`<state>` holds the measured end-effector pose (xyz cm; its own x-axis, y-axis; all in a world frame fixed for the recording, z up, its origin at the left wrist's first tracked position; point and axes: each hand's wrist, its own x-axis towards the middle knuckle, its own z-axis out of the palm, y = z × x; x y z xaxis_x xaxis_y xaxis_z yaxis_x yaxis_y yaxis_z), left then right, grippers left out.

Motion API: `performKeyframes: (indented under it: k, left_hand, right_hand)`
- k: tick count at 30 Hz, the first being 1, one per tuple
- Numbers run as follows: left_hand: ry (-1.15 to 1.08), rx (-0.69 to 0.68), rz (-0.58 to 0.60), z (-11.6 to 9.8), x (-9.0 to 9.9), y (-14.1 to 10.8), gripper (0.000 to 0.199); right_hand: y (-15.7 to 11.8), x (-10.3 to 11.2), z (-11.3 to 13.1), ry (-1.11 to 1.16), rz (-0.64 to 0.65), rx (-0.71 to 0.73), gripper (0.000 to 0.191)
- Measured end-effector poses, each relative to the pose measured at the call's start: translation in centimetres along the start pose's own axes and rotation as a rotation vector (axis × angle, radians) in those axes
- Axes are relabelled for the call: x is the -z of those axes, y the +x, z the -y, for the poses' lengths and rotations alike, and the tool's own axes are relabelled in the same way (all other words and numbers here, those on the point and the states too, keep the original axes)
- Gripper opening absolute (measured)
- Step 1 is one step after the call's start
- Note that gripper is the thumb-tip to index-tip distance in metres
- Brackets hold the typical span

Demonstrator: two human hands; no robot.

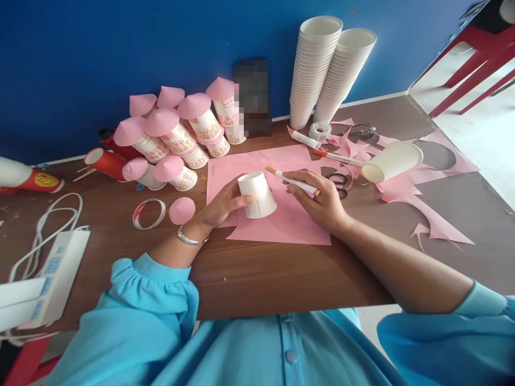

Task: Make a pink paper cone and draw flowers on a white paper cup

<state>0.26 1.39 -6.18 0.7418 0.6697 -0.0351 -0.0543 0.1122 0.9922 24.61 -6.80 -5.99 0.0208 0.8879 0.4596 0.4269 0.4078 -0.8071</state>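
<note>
My left hand (219, 206) grips an upside-down white paper cup (256, 194) with a small yellow drawing on its side. The cup stands on a pink paper sheet (281, 225) on the brown table. My right hand (319, 201) holds a white marker (292, 180) with an orange tip, its point just above and right of the cup's top. A silver bracelet sits on my left wrist.
A heap of decorated cups with pink cone tops (177, 134) lies at the back left. Two tall stacks of white cups (330, 69) stand at the back. A lying cup (392, 161), scissors (340, 179), tape roll (320, 130), markers and pink scraps lie right. A power strip (56, 273) lies left.
</note>
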Motion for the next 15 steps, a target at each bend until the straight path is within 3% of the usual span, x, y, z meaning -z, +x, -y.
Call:
performKeyframes:
  k: [6,15]
  left_hand:
    - [-0.057,-0.011,0.000,0.57,0.10,0.14,0.053]
    - [-0.069,0.007,-0.073,0.72,0.15,0.33,0.052]
  right_hand:
    - [-0.16,0.15,-0.01,0.040,-0.018,-0.101,0.023]
    - [0.37,0.10,-0.12,0.474,-0.138,-0.378,0.040]
